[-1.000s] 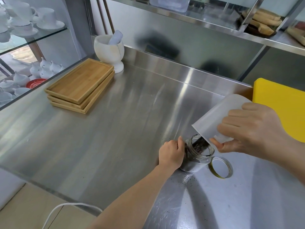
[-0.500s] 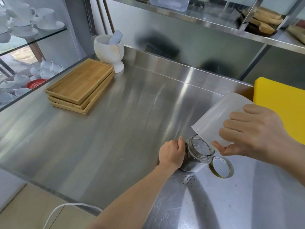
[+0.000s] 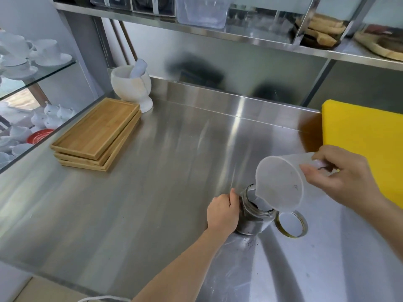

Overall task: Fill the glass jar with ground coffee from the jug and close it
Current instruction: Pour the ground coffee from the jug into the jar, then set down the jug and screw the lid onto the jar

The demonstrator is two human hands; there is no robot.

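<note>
The glass jar (image 3: 254, 221) stands on the steel counter (image 3: 152, 192) with dark ground coffee inside. My left hand (image 3: 222, 212) grips its left side. My right hand (image 3: 342, 175) holds the translucent white jug (image 3: 281, 182) tilted on its side, spout just over the jar's mouth, its open mouth turned toward me. The jug's inside looks nearly bare, with a few dark specks. The jar's round metal lid (image 3: 291, 223) lies flat on the counter, right beside the jar.
Spilled coffee grains (image 3: 250, 244) dot the counter in front of the jar. A yellow cutting board (image 3: 366, 138) lies at the right. Stacked wooden trays (image 3: 97, 131) and a white mortar with pestle (image 3: 132, 83) are at the back left. Shelves run overhead.
The jug has turned so that its open mouth faces me, and the coffee stream seen a second ago has stopped. My left hand stays on the jar.
</note>
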